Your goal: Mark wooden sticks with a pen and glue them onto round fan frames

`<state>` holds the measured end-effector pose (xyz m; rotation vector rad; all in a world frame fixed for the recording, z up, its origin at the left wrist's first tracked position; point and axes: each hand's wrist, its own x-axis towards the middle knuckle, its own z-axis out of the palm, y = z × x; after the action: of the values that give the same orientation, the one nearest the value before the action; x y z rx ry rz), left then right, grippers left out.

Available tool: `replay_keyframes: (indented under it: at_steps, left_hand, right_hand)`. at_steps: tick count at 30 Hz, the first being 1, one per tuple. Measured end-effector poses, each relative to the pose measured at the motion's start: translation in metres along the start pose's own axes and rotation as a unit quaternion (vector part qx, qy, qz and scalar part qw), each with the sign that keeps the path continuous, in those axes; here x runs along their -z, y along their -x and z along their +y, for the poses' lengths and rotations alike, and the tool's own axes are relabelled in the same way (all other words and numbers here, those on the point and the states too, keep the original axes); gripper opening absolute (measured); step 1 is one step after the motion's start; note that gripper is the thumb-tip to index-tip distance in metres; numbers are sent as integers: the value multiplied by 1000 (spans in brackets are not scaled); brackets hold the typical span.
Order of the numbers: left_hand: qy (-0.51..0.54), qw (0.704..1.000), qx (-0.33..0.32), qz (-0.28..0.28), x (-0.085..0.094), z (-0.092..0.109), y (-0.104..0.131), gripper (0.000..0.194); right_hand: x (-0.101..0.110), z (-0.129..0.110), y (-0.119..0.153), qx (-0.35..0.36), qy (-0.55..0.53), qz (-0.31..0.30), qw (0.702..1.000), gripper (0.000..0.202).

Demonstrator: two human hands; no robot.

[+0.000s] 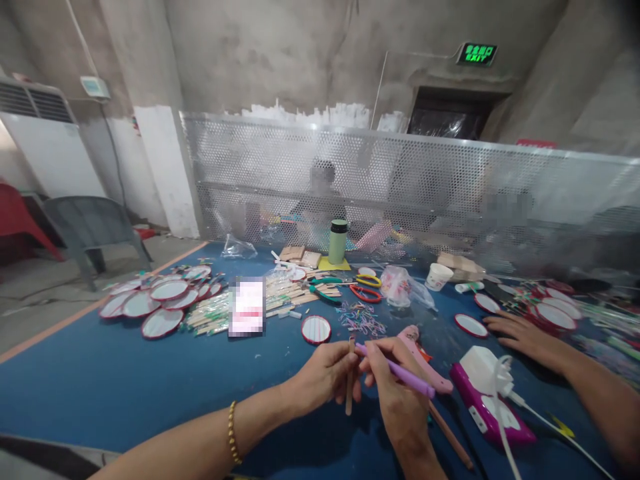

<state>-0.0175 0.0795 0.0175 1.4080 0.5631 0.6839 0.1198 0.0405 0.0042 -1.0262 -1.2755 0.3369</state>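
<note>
Between the fingertips of my left hand (323, 379) a thin wooden stick (349, 399) stands nearly upright. My right hand (400, 393) is closed round a purple pen (413, 380), its tip close to the stick's upper end; whether it touches I cannot tell. Just beyond my hands lies a small round mirror (316, 329) with a red rim. A pink glue gun (425, 363) rests behind my right hand. Beyond it is a scatter of pastel paper clips (359, 319).
Red-rimmed mirrors (163, 324) pile up at left, beside bundled sticks (210, 312) and a phone (247, 308). Pliers (325, 290), a green bottle (338, 243) and a paper cup (440, 277) stand farther back. At right are a purple power strip (493, 407) and another person's hand (525, 337).
</note>
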Motion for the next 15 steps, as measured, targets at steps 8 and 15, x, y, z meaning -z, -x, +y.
replay_keyframes:
  at_steps: [8,15]
  left_hand:
    - [-6,1000,23,7,-3,8,5,61]
    - [-6,1000,29,4,-1,2,4,60]
  right_hand:
    - [54,10,-31,-26,-13,17,999,17]
    - [197,21,-139,-30,67,44,996,31]
